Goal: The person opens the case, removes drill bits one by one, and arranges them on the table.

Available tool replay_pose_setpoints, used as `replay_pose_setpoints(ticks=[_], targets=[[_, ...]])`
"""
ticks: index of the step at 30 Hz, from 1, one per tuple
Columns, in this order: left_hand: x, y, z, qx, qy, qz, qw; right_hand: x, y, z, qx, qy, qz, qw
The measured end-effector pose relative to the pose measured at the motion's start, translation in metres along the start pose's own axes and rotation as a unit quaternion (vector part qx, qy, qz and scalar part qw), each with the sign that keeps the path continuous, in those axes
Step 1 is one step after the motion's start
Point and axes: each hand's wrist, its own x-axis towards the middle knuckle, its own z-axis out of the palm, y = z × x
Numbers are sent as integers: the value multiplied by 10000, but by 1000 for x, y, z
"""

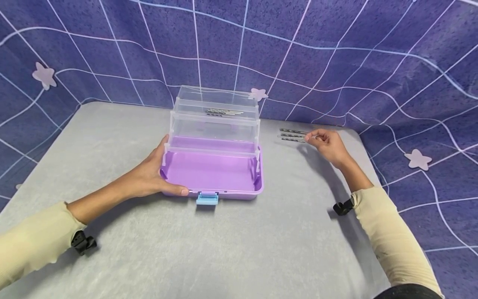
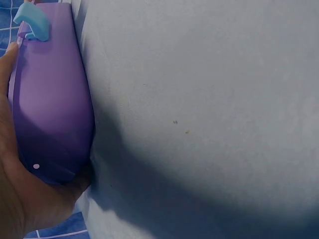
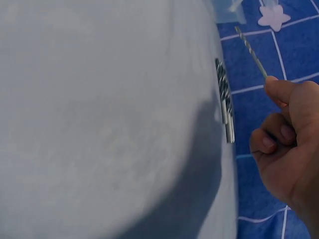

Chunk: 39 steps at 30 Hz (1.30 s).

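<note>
Grey table [image 1: 291, 241] below, blue cloth [image 1: 325, 54] beyond. My left hand [image 1: 151, 176] grips a purple plastic box [image 1: 239, 194], right hand [image 1: 329, 145] a metal drill bit [image 3: 251, 53].

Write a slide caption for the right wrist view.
Right hand pinching a drill bit, with other drill bits lying side by side on the gray table.

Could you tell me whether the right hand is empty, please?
No, the right hand pinches a drill bit by one end.

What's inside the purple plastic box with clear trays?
Slim metal drill bits lie in one clear plastic tray, bunched, so some may be hidden. Nothing shows in the purple plastic bottom.
</note>
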Motion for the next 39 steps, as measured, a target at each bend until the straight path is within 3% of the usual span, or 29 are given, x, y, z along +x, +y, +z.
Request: replay_pose_setpoints(ticks=[10,16,26,39], targets=[[0,0,0,85,21,18,10000,-4,27,-6,-269,105,102,9995],[1,0,1,-105,-18,124,9999,0,39,-4,-374,41,223,9990],[0,0,0,-9,-21,35,10000,6,37,-6,-926,-219,252,9951],[0,-1,0,122,-5,-106,9999,13,38,-5,-1137,-376,339,9922]])
